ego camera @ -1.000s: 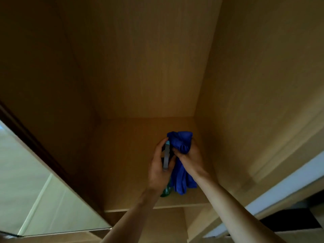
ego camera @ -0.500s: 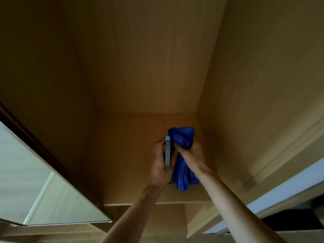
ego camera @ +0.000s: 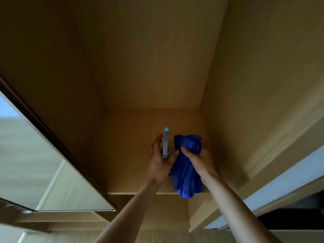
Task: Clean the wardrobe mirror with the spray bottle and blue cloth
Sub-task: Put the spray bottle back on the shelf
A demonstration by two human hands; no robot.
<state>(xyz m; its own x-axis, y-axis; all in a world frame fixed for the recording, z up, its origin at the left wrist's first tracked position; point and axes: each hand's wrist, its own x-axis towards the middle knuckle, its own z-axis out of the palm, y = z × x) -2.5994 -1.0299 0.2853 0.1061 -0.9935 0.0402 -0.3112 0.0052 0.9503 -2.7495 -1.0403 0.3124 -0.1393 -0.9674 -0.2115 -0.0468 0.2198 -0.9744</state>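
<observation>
The wardrobe (ego camera: 154,58) stands open, a bare wooden compartment seen from the front. Its mirror (ego camera: 35,163), the thing to be cleaned, is on the door swung out to the left of the shelf (ego camera: 126,155), well apart from both hands and angled away, so nothing can reach the glass from here.

The cloth (ego camera: 187,172) is over the right part of the shelf. Its top is bunched and its tail hangs down past the shelf's front edge, which suits carrying more than wiping. The bottle (ego camera: 165,142) is just left of the cloth, above the middle of the shelf. It is upright with its nozzle pointing to the back of the compartment, not towards the mirror. Its base is hidden, so I cannot tell whether it rests on the shelf.

The left hand (ego camera: 159,163) is wrapped round the bottle's neck, thumb on one side and fingers on the other. The right hand (ego camera: 199,160) has its fingers curled tight into the cloth's bunched top. With both tools in hand over the shelf, this looks like fetching or stowing.
</observation>
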